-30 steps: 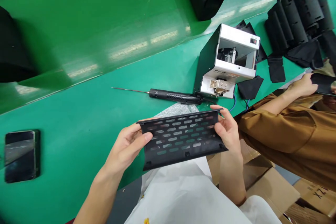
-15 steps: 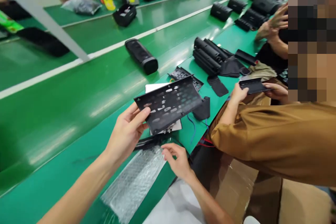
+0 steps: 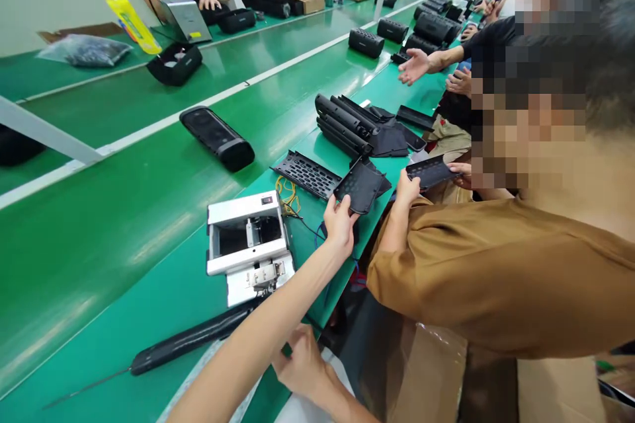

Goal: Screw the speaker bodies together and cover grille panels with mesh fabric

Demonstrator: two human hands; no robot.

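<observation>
My left hand (image 3: 341, 223) reaches forward to the right and grips the near edge of a black panel (image 3: 361, 188). Just left of that panel, a black perforated panel (image 3: 307, 174) lies on the green table. My right hand (image 3: 303, 363) is low, below my left forearm, with bent fingers partly hidden by it; what it holds, if anything, cannot be made out. A white metal device (image 3: 248, 248) with a switch stands left of my left forearm. Below the device lies a black electric screwdriver (image 3: 191, 338). Clear bubble wrap (image 3: 191, 391) is partly covered by my left forearm.
A black speaker (image 3: 217, 137) lies on the green conveyor (image 3: 149, 192). Black housings (image 3: 342, 124) are stacked beyond the panels. At the right, a person in a brown shirt (image 3: 476, 271) holds another black panel (image 3: 430, 173). Cardboard boxes (image 3: 426, 377) stand below.
My left hand has moved forward and right with the black panel, lowering it beside the perforated panel. The view has shifted, uncovering the white device. My right hand now sits lower, behind my left forearm.
</observation>
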